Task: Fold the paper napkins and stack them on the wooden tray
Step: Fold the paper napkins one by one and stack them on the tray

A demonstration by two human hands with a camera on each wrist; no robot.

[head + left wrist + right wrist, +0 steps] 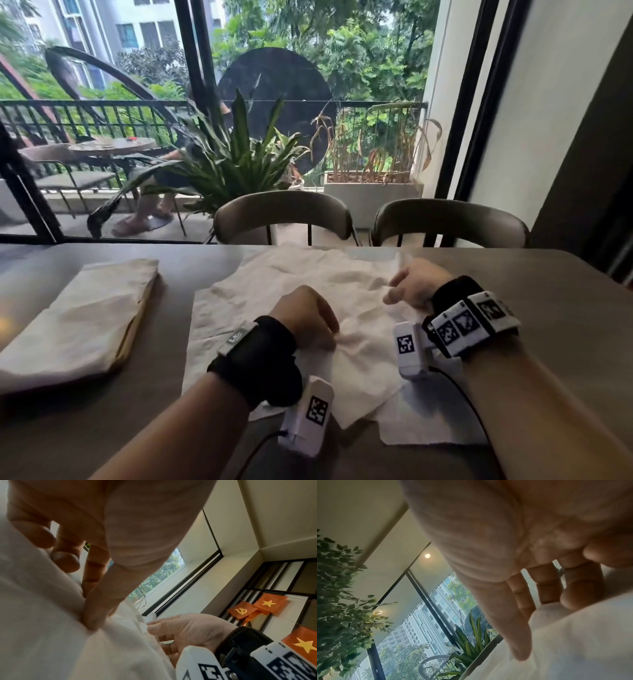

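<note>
Several crumpled white paper napkins (274, 284) lie overlapping on the middle of the table. My left hand (308, 315) rests on them near the centre; in the left wrist view one straight finger (96, 601) presses into the paper (42, 628), which wrinkles around it, while the other fingers curl above. My right hand (414, 284) sits on the napkins' right part, and in the right wrist view its fingers (546, 588) are spread, with their tips on the paper (573, 642). The wooden tray (137, 318) is at the left, with folded napkins (85, 315) stacked on it.
The dark table (565, 291) runs to a far edge with two chairs (284, 212) (448, 219) pushed against it. Behind them are a potted plant (236, 161) and a glass wall. Cables trail from both wrist cameras near the front edge.
</note>
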